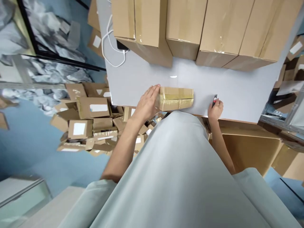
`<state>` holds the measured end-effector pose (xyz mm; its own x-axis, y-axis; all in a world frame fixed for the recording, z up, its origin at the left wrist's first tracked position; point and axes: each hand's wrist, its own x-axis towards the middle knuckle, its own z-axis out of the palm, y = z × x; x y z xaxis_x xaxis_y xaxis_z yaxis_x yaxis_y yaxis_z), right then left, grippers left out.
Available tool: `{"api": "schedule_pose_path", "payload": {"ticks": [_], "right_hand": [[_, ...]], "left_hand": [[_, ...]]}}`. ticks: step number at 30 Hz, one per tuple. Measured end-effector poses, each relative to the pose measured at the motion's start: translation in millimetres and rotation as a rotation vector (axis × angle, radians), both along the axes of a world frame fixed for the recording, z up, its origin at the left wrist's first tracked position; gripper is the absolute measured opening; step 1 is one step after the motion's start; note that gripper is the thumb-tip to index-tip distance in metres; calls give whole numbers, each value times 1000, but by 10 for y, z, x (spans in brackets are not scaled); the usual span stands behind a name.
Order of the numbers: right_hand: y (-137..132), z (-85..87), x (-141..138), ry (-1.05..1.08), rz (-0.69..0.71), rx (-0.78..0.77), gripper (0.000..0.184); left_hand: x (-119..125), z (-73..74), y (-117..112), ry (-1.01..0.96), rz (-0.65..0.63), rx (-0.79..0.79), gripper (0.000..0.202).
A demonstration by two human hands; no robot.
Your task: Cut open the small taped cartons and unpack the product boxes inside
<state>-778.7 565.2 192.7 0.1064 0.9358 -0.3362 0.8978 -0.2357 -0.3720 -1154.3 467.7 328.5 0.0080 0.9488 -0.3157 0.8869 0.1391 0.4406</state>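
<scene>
A small cardboard box (177,98), wrapped in shiny clear tape, lies at the near edge of the white table (142,74). Against its left end rests my left hand (149,100), its fingers stretched along the side and the thumb hidden. To the right of the box, my right hand (216,110) is closed around a box cutter (214,100) with a dark and red handle. The cutter's tip points away from me, and it stays apart from the box.
Large taped cartons (186,22) stand in a row along the table's far side. A white cable (111,41) runs to a dark phone at the left. Several opened boxes (93,109) are heaped on the blue floor, and a big open carton (247,152) stands below the right edge.
</scene>
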Motion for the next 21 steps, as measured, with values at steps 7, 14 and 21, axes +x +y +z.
{"api": "schedule_pose_path", "payload": {"ticks": [7, 14, 21], "right_hand": [[22, 135, -913, 833, 258, -250, 73], [133, 496, -631, 476, 296, -60, 55], [271, 789, -560, 200, 345, -44, 68]], "left_hand": [[-177, -141, -154, 33, 125, -48, 114], [167, -785, 168, -90, 280, -168, 113], [214, -786, 272, -183, 193, -95, 142]]}}
